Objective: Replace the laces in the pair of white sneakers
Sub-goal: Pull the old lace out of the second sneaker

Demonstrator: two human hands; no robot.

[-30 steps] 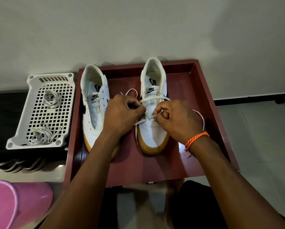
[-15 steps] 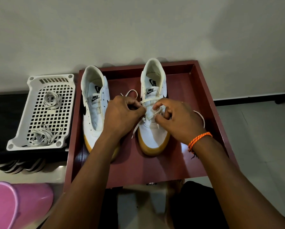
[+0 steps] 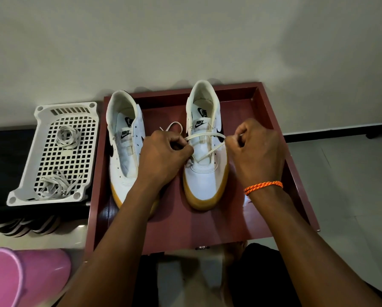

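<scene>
A pink bucket (image 3: 19, 278) sits nearest, at lower left. Both hands work over the right sneaker (image 3: 204, 151) on the red tray (image 3: 207, 235): the left hand (image 3: 163, 158) pinches one end of the lace (image 3: 205, 136), the right hand (image 3: 257, 154) pinches the other. The left sneaker (image 3: 124, 149) stands unlaced beside it. Old laces (image 3: 53, 187) lie in the white basket (image 3: 46, 114).

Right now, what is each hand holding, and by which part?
Both hold the cream flat lace of the right-hand white sneaker: left hand pinches its left run, right hand its right run. Exact grip spots are hidden.
</scene>
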